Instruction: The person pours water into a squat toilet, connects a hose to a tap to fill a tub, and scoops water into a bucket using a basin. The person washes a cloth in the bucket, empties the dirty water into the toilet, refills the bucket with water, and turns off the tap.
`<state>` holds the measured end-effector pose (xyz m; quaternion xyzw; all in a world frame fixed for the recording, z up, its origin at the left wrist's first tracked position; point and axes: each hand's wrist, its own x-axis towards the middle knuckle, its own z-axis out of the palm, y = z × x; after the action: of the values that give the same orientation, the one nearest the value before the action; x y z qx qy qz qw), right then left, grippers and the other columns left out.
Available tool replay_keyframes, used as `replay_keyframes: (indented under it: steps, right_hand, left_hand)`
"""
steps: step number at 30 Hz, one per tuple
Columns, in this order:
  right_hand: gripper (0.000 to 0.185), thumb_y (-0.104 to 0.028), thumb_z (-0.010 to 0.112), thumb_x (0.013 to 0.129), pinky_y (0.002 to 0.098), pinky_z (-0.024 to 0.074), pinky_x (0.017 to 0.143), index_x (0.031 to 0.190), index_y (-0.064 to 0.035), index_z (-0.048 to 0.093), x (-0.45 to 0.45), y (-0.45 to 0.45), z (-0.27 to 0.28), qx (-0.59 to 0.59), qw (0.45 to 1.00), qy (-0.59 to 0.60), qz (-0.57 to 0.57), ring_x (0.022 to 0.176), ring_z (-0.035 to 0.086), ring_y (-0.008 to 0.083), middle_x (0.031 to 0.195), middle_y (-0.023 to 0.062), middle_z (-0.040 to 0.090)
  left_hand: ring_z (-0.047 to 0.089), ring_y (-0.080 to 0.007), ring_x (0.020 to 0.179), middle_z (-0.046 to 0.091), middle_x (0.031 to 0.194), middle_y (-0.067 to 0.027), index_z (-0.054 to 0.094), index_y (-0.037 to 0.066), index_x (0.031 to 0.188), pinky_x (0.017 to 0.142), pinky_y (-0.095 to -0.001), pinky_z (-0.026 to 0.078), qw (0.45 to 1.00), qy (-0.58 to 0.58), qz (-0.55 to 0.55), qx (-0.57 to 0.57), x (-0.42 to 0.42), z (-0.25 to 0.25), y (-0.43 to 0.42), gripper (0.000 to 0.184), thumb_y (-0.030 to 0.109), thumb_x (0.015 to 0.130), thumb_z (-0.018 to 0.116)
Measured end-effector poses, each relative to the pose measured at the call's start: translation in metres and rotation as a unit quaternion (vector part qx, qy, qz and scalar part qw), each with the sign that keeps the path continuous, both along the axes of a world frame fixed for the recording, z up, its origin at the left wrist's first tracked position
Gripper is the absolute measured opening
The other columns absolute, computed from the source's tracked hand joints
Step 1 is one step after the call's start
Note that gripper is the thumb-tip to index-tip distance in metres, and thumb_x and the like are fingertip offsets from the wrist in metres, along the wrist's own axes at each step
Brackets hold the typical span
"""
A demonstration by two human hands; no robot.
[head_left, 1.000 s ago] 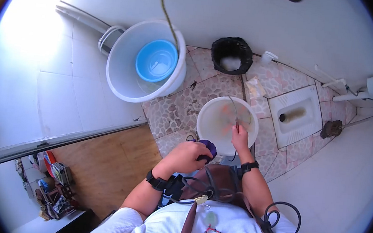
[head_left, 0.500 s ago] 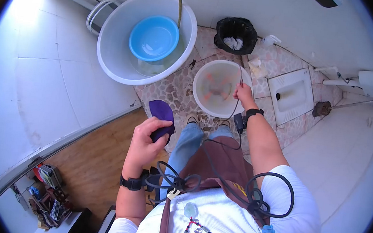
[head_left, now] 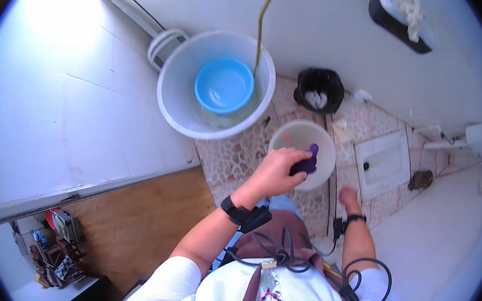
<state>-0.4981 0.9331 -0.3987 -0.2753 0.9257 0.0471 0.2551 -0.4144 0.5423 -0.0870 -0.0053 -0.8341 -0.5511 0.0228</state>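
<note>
My left hand (head_left: 280, 172) is closed on a purple cloth-like piece (head_left: 306, 165), limp and dark in its folds. It hangs over the white bucket (head_left: 326, 153), in front of the bucket's opening; I cannot tell whether it touches what is inside. Reddish patches show through the bucket's pale interior. To the right of the bucket, my right hand (head_left: 349, 198) is curled into a fist above the tiles, apart from the rim. Its fingers are partly hidden, and nothing can be seen sticking out of them.
A large white tub (head_left: 170, 106) with a blue basin (head_left: 224, 85) inside stands back left, a yellowish hose (head_left: 263, 19) hanging into it. Behind the bucket is a black-lined bin (head_left: 320, 82). A squat toilet (head_left: 387, 164) lies to the right. Wooden flooring (head_left: 136, 216) begins at left.
My left hand has carried the purple piece right and over the bucket. My right hand has left the thin dark rod or wire at the bucket and moved right and toward me. The view has shifted.
</note>
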Motion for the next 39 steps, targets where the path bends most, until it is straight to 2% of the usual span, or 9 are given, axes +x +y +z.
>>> replay_keyframes:
  steps: [1,4,10,12,17,20,23,31,39]
  right_hand:
    - [0.022,-0.018,0.049,0.074,0.0409,0.0492,0.064,0.079,-0.0046,0.066,-0.026,-0.011,0.000,-0.020,0.999,0.013,0.024,0.070,0.061,0.0312,0.073,0.0171,0.062]
    - [0.020,-0.012,0.056,0.073,0.0357,0.0494,0.054,0.089,-0.0012,0.061,-0.009,-0.017,0.078,-0.225,0.817,-0.160,-0.506,0.064,0.062,0.0243,0.070,0.0120,0.062]
    - [0.027,-0.014,0.056,0.077,0.0355,0.0498,0.069,0.101,-0.0006,0.059,-0.128,-0.106,0.205,-0.350,0.895,0.063,-0.269,0.077,0.063,0.0273,0.085,0.0164,0.064]
    - [0.029,-0.015,0.059,0.077,0.0350,0.0489,0.072,0.103,-0.0010,0.057,-0.168,-0.159,0.250,-0.479,0.839,0.029,-0.257,0.083,0.062,0.0269,0.088,0.0169,0.063]
    - [0.033,-0.021,0.062,0.078,0.0345,0.0483,0.061,0.105,-0.0033,0.056,-0.239,-0.322,0.381,-0.511,0.844,0.131,-0.093,0.066,0.061,0.0244,0.072,0.0130,0.061]
    - [0.052,-0.030,0.061,0.080,0.0291,0.0448,0.044,0.116,0.0036,0.046,-0.265,-0.424,0.455,-0.593,0.786,-0.039,-0.171,0.049,0.057,0.0154,0.065,0.0103,0.059]
    - [0.074,-0.051,0.060,0.075,0.0256,0.0457,0.040,0.113,0.0094,0.043,-0.294,-0.509,0.505,-0.539,0.818,0.040,-0.198,0.051,0.060,0.0160,0.068,0.0114,0.058]
    - [0.033,-0.029,0.053,0.085,0.0259,0.0434,0.035,0.075,0.0021,0.057,-0.382,-0.583,0.515,-0.460,0.854,0.077,-0.232,0.042,0.057,0.0145,0.057,0.0079,0.059]
    - [0.025,-0.029,0.054,0.086,0.0157,0.0377,0.044,0.100,-0.0083,0.053,-0.408,-0.529,0.543,-0.362,0.930,-0.064,-0.009,0.051,0.048,0.0014,0.068,-0.0035,0.054]
  left_hand:
    - [0.056,-0.0330,0.090,0.057,0.104,-0.0160,0.059,0.002,0.101,0.079,-0.0372,0.045,0.997,0.044,-0.004,-0.066,-0.005,-0.007,-0.001,0.034,0.011,0.068,0.063]
    - [0.054,-0.0321,0.097,0.057,0.107,-0.0159,0.060,0.001,0.100,0.082,-0.0365,0.045,0.997,0.044,0.007,-0.068,-0.010,0.008,-0.010,0.034,0.015,0.069,0.064]
    - [0.059,-0.0115,0.073,0.065,0.082,-0.0080,0.061,-0.002,0.096,0.066,-0.0267,0.047,0.982,-0.104,0.146,0.068,0.014,0.019,-0.074,0.026,0.015,0.076,0.062]
    - [0.056,-0.0074,0.069,0.064,0.079,-0.0045,0.061,-0.003,0.095,0.063,-0.0234,0.046,0.977,-0.098,0.171,0.078,0.024,0.027,-0.097,0.023,0.012,0.078,0.061]
    - [0.058,-0.0101,0.072,0.064,0.082,-0.0060,0.061,-0.004,0.098,0.065,-0.0235,0.046,0.962,-0.106,0.223,0.119,0.040,0.024,-0.158,0.023,0.009,0.079,0.061]
    - [0.058,-0.0109,0.073,0.064,0.082,-0.0064,0.060,-0.004,0.099,0.067,-0.0234,0.047,0.960,-0.125,0.224,0.112,0.044,0.008,-0.206,0.023,0.006,0.078,0.061]
    - [0.062,-0.0168,0.075,0.066,0.080,-0.0104,0.063,-0.001,0.093,0.067,-0.0292,0.048,0.955,-0.136,0.256,0.056,0.044,-0.003,-0.254,0.022,0.012,0.075,0.061]
    - [0.063,-0.0238,0.076,0.064,0.082,-0.0145,0.063,0.003,0.092,0.068,-0.0319,0.049,0.935,-0.159,0.316,-0.034,0.048,0.004,-0.353,0.022,0.016,0.075,0.058]
    - [0.059,-0.0151,0.066,0.064,0.074,-0.0092,0.062,-0.003,0.092,0.060,-0.0292,0.047,0.921,-0.216,0.315,0.074,0.028,-0.058,-0.371,0.021,0.010,0.076,0.058]
